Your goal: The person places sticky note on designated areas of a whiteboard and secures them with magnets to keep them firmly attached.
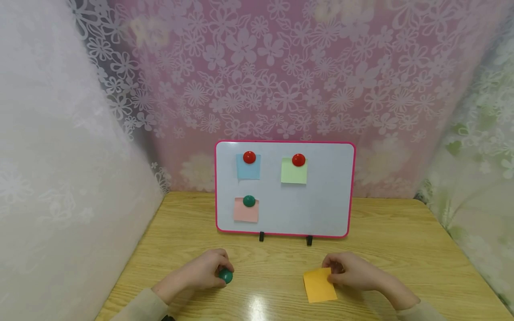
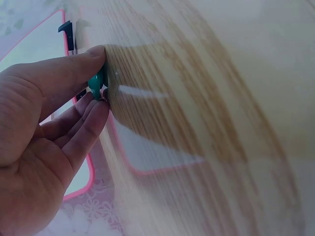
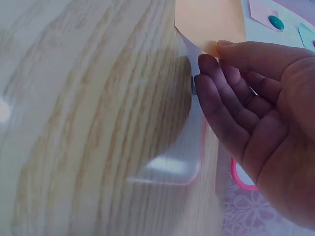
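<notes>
Between thumb and fingers my left hand [image 1: 206, 269] pinches a round green magnet [image 1: 226, 276], low over the table in front of the board. The left wrist view shows that magnet [image 2: 96, 81] edge-on, close to the wood. My right hand [image 1: 353, 271] holds an orange sticky note [image 1: 320, 285] by its right edge, thumb on the near face. In the right wrist view the note [image 3: 211, 19] extends beyond the thumb tip. Behind both hands stands a pink-framed whiteboard [image 1: 321, 200].
On the board, red magnets hold a blue note [image 1: 249, 171] and a green note [image 1: 294, 174]; a green magnet holds a pink note [image 1: 246, 214] below. Black feet [image 1: 309, 240] support the board on the glossy wooden table [image 1: 385, 232]. Floral curtains [image 1: 281, 80] surround the table.
</notes>
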### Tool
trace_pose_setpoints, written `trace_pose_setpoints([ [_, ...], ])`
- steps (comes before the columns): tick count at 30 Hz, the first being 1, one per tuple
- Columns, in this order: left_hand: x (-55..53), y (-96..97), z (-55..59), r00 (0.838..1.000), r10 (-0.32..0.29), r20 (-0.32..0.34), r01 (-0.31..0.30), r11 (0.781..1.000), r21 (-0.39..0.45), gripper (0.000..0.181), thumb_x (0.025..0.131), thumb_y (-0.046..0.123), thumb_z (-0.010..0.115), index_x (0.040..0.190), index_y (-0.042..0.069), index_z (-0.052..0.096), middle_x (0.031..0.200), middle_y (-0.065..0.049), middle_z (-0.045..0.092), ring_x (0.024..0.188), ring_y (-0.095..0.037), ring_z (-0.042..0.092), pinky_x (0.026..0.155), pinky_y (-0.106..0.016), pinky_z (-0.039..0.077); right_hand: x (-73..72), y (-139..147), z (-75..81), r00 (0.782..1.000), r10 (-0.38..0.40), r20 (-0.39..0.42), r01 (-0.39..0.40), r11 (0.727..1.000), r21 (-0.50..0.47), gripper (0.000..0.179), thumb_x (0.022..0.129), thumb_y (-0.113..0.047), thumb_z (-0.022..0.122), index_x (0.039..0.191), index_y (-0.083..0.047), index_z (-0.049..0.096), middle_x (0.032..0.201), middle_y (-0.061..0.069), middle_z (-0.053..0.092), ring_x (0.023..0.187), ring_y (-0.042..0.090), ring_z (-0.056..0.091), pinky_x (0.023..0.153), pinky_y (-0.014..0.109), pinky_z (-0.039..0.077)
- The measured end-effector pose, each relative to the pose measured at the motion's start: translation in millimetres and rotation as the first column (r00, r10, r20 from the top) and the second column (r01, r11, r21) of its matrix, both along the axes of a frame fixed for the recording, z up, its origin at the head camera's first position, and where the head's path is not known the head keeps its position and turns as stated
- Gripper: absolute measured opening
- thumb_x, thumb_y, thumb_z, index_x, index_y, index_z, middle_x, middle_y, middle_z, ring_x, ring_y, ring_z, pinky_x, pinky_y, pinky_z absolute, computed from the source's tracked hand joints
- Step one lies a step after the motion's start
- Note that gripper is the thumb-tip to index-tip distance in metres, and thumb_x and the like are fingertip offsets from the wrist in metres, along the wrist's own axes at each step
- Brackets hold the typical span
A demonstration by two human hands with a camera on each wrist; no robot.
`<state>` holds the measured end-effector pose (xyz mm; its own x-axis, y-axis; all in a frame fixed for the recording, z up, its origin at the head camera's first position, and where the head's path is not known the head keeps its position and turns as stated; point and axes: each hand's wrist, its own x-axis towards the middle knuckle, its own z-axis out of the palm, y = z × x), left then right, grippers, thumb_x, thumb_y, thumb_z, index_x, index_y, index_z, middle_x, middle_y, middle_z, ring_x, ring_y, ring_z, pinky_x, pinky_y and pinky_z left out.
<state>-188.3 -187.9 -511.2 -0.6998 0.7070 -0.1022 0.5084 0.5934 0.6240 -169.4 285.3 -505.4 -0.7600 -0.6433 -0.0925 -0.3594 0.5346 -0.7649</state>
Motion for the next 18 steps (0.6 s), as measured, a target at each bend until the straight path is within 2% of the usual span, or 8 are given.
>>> trace_pose_setpoints([
  [11, 5.1, -9.9, 2.0, 0.999, -0.041, -0.013, 0.041, 0.999, -0.014, 0.027, 0.086, 0.009, 0.092, 0.111, 0.012, 0.082, 0.099, 0.012, 0.061, 0.083, -0.002, 0.057, 0.074, -0.020, 0.053, 19.6, -11, 1.2, 0.995, -0.101, 0.029, 0.103, 0.989, -0.109, 0.020, 0.096, -0.012, 0.080, 0.111, -0.008, 0.068, 0.089, -0.003, 0.065, 0.079, 0.007, 0.060, 0.068, 0.025, 0.053],
  [18, 9.7, -16.8, 3.3, 0.997, -0.067, -0.037, 0.066, 0.998, -0.019, 0.027, 0.086, 0.011, 0.092, 0.111, 0.013, 0.083, 0.099, 0.013, 0.062, 0.085, -0.002, 0.055, 0.075, -0.020, 0.053, 30.3, -17, 1.7, 0.988, -0.152, 0.015, 0.153, 0.983, -0.106, 0.020, 0.097, -0.015, 0.080, 0.112, -0.011, 0.067, 0.091, -0.002, 0.063, 0.080, 0.008, 0.059, 0.070, 0.026, 0.052],
])
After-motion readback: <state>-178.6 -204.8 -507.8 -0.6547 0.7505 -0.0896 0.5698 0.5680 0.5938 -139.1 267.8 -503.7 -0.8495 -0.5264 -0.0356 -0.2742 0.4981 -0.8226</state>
